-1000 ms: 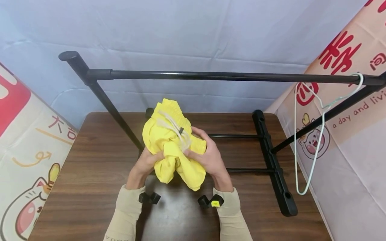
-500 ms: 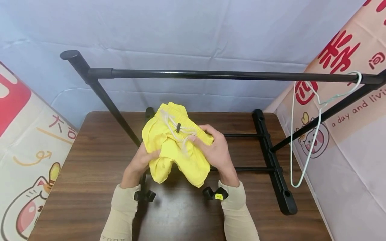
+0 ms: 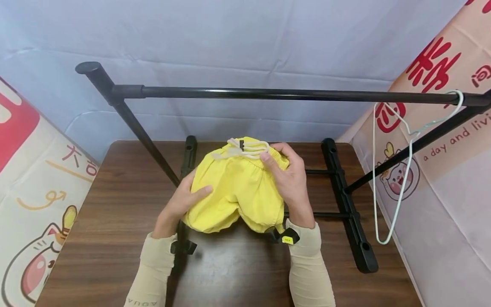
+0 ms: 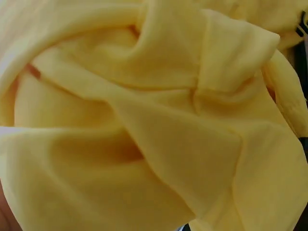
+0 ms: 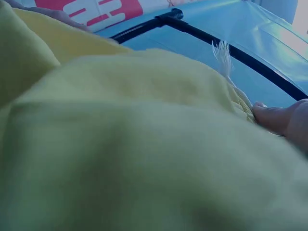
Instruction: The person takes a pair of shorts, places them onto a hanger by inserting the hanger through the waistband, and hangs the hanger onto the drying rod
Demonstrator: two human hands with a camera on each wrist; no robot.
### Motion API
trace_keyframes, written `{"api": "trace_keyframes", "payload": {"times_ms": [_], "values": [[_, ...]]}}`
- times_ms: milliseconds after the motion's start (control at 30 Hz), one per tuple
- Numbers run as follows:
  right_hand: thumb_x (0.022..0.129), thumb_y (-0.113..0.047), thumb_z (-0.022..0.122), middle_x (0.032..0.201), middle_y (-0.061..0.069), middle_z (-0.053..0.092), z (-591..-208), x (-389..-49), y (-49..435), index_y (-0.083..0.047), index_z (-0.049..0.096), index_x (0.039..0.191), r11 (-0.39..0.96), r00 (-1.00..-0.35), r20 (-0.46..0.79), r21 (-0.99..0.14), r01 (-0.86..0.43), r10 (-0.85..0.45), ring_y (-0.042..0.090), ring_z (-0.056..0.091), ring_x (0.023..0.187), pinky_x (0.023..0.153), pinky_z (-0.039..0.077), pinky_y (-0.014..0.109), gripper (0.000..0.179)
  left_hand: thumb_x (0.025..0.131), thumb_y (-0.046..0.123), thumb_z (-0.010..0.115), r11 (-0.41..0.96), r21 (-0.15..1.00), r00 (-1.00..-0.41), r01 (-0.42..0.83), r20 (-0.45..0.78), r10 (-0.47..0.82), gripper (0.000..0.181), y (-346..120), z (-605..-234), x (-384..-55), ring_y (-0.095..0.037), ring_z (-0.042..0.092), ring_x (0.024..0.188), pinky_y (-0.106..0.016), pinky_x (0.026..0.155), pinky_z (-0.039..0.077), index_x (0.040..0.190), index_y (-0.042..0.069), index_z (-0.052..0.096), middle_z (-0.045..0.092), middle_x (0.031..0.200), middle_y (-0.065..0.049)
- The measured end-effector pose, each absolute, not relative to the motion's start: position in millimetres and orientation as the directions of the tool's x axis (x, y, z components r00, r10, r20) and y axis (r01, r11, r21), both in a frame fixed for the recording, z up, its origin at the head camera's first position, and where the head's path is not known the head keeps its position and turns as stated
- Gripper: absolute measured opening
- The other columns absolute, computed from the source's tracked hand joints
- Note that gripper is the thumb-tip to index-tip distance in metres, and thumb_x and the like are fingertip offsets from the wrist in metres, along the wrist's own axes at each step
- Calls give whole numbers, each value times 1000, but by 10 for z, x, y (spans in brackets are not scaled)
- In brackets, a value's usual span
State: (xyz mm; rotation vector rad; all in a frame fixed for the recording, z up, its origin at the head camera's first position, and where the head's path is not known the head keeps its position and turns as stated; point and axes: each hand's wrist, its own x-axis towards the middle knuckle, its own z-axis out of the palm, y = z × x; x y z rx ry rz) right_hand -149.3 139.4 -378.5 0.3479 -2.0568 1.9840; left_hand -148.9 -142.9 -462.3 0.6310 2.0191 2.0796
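Note:
Yellow drawstring shorts [image 3: 234, 183] hang between both hands above the table, waistband toward the rack and legs toward the person. My left hand [image 3: 184, 200] grips their left side, thumb on top and the other fingers hidden beneath. At the right end of the waistband, my right hand [image 3: 289, 175] pinches the cloth with the thumb on top. A white drawstring [image 3: 253, 149] with a dark toggle lies across the waistband. Folds of the shorts [image 4: 159, 120] fill the left wrist view. In the right wrist view the right thumb [image 5: 276, 118] presses the waistband edge.
A black garment rack [image 3: 268, 94] spans the brown wooden table [image 3: 96, 238], its right foot [image 3: 349, 209] lying along the tabletop. From the bar's right end hangs a pale green wire hanger [image 3: 408, 170]. Printed cloths flank both sides, with a pale sheet behind.
The bunched shorts have been spread out flatter, the waistband now facing the rack. My right hand has moved right and up along the waistband; the left has shifted slightly left.

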Motion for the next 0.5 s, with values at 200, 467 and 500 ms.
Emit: {"api": "trace_keyframes", "payload": {"times_ms": [200, 467, 500], "values": [[100, -12, 72, 111, 10, 69, -3779, -1526, 1154, 1, 68, 116, 96, -931, 364, -926, -365, -30, 9, 69, 87, 74, 61, 24, 21, 83, 43, 90, -47, 987, -878, 154, 158, 451, 98, -1189, -4615, -1486, -15, 67, 105, -27, 91, 57, 158, 12, 36, 61, 129, -15], [103, -29, 69, 139, 4, 63, -3837, -1519, 964, -15, 63, 134, 181, -928, 306, -921, -345, -212, 15, 62, 121, 99, 57, 31, 34, 89, 11, 82, -86, 983, -915, 163, 183, 361, 54, -937, -4527, -1461, -18, 76, 93, -37, 82, 65, 135, 2, 56, 72, 113, -12], [103, -30, 69, 142, 5, 61, -3836, -1516, 984, -14, 59, 139, 157, -926, 308, -925, -345, -219, 17, 62, 123, 102, 57, 34, 40, 89, 8, 80, -87, 985, -929, 151, 171, 327, 51, -936, -4504, -1460, -17, 76, 93, -37, 82, 65, 134, 0, 56, 72, 113, -11]]}}
